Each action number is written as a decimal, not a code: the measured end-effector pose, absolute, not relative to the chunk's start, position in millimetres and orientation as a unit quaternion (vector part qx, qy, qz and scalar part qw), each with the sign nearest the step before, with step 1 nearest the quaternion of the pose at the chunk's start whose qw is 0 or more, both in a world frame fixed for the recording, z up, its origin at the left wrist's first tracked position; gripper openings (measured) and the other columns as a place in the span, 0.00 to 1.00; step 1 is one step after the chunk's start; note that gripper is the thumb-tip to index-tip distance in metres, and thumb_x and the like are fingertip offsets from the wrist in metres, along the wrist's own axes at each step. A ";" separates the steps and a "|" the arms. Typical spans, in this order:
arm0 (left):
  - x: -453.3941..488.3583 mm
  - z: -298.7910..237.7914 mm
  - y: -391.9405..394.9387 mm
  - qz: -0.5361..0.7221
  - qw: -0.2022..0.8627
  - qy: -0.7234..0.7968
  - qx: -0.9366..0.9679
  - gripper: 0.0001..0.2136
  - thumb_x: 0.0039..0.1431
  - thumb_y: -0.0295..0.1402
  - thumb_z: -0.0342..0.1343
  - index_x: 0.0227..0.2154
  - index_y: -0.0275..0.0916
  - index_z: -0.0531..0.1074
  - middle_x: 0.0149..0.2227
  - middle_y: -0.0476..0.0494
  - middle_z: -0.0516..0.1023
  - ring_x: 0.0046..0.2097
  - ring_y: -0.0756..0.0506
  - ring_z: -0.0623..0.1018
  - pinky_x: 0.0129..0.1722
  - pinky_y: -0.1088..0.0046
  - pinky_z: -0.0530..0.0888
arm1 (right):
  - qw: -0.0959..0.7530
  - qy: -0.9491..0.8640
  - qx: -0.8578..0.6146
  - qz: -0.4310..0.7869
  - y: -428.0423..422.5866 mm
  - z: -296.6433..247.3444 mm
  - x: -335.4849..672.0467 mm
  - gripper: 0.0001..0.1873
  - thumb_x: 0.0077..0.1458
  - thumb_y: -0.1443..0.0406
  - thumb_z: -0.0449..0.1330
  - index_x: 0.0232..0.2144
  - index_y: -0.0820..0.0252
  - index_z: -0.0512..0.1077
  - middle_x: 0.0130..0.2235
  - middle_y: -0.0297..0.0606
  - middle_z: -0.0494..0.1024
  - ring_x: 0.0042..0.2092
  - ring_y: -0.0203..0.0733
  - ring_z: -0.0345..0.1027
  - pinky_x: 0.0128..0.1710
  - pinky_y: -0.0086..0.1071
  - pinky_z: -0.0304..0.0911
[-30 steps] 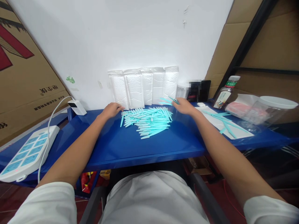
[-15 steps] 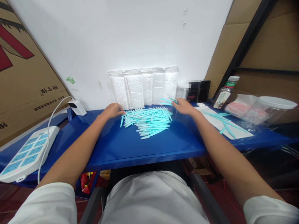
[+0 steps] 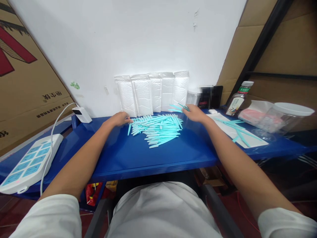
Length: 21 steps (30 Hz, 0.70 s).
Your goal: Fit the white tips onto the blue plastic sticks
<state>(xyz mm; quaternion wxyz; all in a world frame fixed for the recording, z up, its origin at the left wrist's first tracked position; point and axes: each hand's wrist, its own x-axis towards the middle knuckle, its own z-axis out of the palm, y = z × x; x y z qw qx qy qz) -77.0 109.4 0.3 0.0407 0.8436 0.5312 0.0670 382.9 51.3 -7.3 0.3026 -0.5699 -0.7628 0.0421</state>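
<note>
A heap of thin turquoise plastic sticks [image 3: 158,129] lies in the middle of the blue table [image 3: 138,158]. My left hand [image 3: 119,118] rests at the heap's left edge, fingers curled, fingertips pinching at the end of one stick. My right hand [image 3: 195,113] sits at the heap's right rear corner with a few turquoise sticks [image 3: 178,106] gripped between its fingers. More of these sticks [image 3: 237,130] lie on a white sheet [image 3: 250,140] to the right.
Several white padded envelopes [image 3: 152,92] lean on the wall behind the heap. A white power strip [image 3: 29,162] and charger [image 3: 81,114] are at the left. A bottle [image 3: 239,97], a clear jar [image 3: 284,119] and cardboard [image 3: 279,49] stand at the right.
My left hand has slid slightly right, so its fingertips now touch the heap's left edge. My right hand has stayed put.
</note>
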 end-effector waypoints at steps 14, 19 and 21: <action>-74.0 2.3 104.7 0.018 0.095 0.540 0.836 0.21 0.52 0.54 0.58 0.18 0.41 0.69 0.20 0.45 0.71 0.24 0.46 0.66 0.26 0.68 0.58 | 0.282 -0.764 -0.579 0.034 50.1 -6.1 382.1 0.14 0.65 0.60 0.51 0.27 0.56 0.61 0.31 0.43 0.74 0.36 0.46 0.66 0.35 0.35 0.54; -69.4 1.2 102.9 0.008 0.076 0.566 0.821 0.18 0.52 0.49 0.58 0.18 0.40 0.68 0.20 0.45 0.70 0.24 0.46 0.67 0.27 0.69 0.58 | 0.279 -0.763 -0.582 0.033 49.4 -5.8 381.3 0.14 0.65 0.60 0.51 0.27 0.56 0.61 0.31 0.43 0.74 0.36 0.46 0.66 0.36 0.36 0.55; -67.8 0.8 102.2 0.003 0.074 0.561 0.824 0.17 0.52 0.46 0.57 0.17 0.41 0.66 0.20 0.47 0.68 0.24 0.47 0.65 0.27 0.69 0.57 | 0.276 -0.764 -0.582 0.031 48.6 -5.0 381.1 0.14 0.65 0.60 0.50 0.27 0.56 0.60 0.32 0.43 0.74 0.36 0.46 0.66 0.36 0.36 0.55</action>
